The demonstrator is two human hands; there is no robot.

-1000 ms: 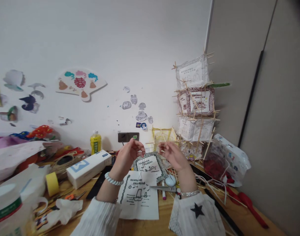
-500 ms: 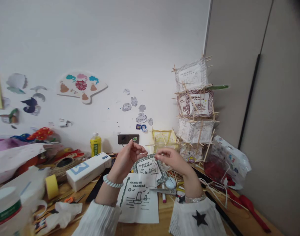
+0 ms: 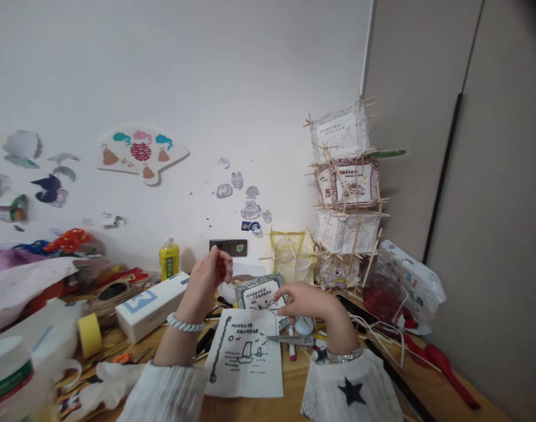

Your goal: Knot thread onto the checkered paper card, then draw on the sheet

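My left hand (image 3: 209, 276) is raised above the desk, fingers curled in; what they hold, if anything, is too small to make out. My right hand (image 3: 305, 300) is lower, thumb and forefinger apart at the edge of a drawing with a dark checked border (image 3: 255, 292). Whether the fingertips touch that drawing I cannot tell. Between my forearms lies a white sheet (image 3: 246, 369) with a sailing boat, handwriting and a wavy dark strip along its left side. Scissors (image 3: 294, 339) rest with their blades over its right edge, beside a pink-ended marker (image 3: 292, 350).
A tall stick-and-paper lantern tower (image 3: 353, 181) stands at the back right, near a yellow-edged stick frame (image 3: 292, 258). On the left are a white box (image 3: 151, 310), yellow tape (image 3: 90, 336) and a yellow bottle (image 3: 169, 259). Red scissors handles (image 3: 453, 375) lie far right.
My hands have moved apart: the left has gone left, and the right has lowered toward the checked-border drawing with its thumb and forefinger spreading. The papers lie much as before.
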